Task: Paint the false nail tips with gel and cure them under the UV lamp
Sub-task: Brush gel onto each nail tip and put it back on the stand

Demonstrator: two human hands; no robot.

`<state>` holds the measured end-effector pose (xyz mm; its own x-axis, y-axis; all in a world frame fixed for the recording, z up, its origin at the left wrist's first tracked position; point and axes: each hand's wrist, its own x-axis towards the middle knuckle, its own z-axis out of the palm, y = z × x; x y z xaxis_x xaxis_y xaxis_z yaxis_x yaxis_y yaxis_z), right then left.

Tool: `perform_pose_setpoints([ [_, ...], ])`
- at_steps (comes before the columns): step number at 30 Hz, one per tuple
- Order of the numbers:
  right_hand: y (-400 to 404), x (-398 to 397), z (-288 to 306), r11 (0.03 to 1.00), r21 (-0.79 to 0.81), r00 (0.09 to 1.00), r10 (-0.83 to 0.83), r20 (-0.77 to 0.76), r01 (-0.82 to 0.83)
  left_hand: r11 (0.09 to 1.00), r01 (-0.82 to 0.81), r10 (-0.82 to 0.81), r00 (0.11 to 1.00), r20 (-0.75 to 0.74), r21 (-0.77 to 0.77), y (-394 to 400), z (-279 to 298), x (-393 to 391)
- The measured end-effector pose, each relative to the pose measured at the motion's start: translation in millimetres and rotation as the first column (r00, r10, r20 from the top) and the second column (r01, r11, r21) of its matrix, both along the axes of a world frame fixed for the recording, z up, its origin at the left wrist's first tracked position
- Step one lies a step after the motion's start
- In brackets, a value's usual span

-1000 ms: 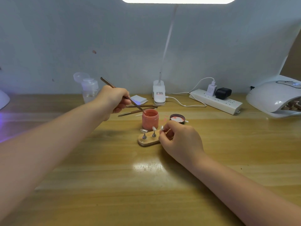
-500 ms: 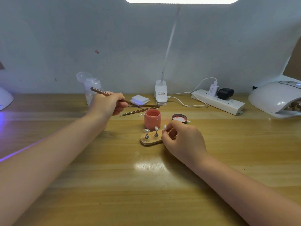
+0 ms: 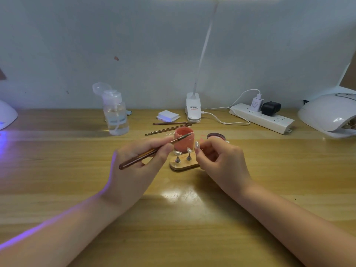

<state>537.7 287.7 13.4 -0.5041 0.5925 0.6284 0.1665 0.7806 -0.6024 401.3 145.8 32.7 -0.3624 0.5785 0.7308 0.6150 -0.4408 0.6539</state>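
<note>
You have three brushes (image 3: 154, 151), three nail tips (image 3: 189, 150), two UV lamps (image 3: 327, 114), one gel pot (image 3: 183, 140), one lid (image 3: 215, 136), one pump bottle (image 3: 115, 114).

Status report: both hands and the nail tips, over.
Left hand grips brush. Right hand pinches one nail tip. Two tips on stand, unpainted. Nothing between.

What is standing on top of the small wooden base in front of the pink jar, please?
Two metal stands, each topped with a pale nail tip, show on the wooden base. The right hand pinches a third tip and covers the base's right end.
</note>
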Motion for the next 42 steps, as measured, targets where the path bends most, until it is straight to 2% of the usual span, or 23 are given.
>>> perform_pose_setpoints([
  [3,0.7,0.5,0.4,0.999,-0.045,1.0,0.018,-0.013,-0.019,0.998,-0.054,0.054,0.998,0.02,-0.01,-0.6,-2.5,-1.3],
  [8,0.7,0.0,1.0,0.997,-0.067,0.999,0.031,-0.023,-0.033,0.997,0.06,-0.056,0.995,0.083,-0.056,-2.5,-6.1,1.6],
  [13,4.2,0.7,-0.3,0.994,-0.099,0.998,0.04,-0.053,-0.045,0.99,0.111,-0.106,0.993,0.058,-0.092,-4.7,-7.0,2.9],
  [20,4.2,0.6,-1.3,0.99,-0.113,0.994,0.072,-0.08,-0.08,0.987,0.088,-0.07,0.988,0.135,-0.131,-7.5,-7.2,6.1],
  [28,4.4,1.5,-0.8,0.992,-0.096,0.993,0.073,-0.087,-0.082,0.992,0.015,-0.026,0.996,-0.083,-0.128,-6.0,-6.9,12.4],
  [42,6.7,1.0,-2.9,0.995,-0.075,0.994,0.066,-0.085,-0.072,0.985,0.087,-0.095,0.994,-0.046,-0.152,-5.6,-12.5,7.7],
])
